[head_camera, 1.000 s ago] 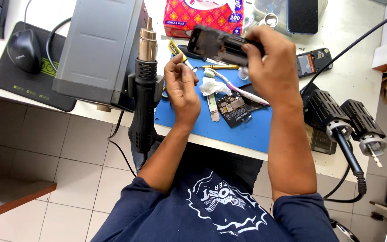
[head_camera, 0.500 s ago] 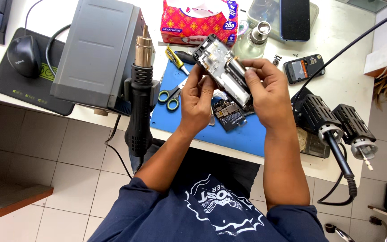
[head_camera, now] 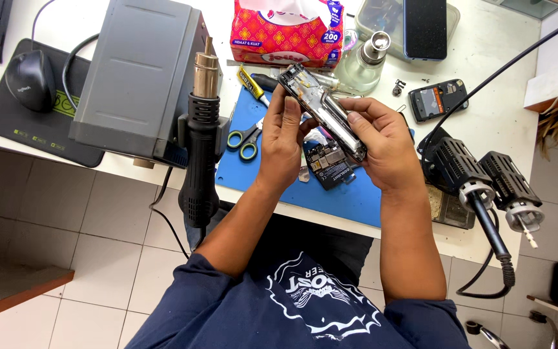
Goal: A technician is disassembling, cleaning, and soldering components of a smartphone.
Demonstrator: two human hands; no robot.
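Opened phone body (head_camera: 321, 110) held tilted above the blue mat (head_camera: 356, 194), left hand (head_camera: 282, 139) in a closed grip on its near edge, right hand (head_camera: 385, 145) clasping its lower end, circuit board (head_camera: 329, 165) on the mat beneath, scissors (head_camera: 243, 139) left of the board, hot-air gun (head_camera: 201, 142) at the mat's left edge.

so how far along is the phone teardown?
Done: the phone is already open, its inner frame exposed, and a circuit board lies loose on the blue mat. In hand: left hand and right hand hold the opened body tilted above the mat. Left: the board is not back in; heat gun sits docked.
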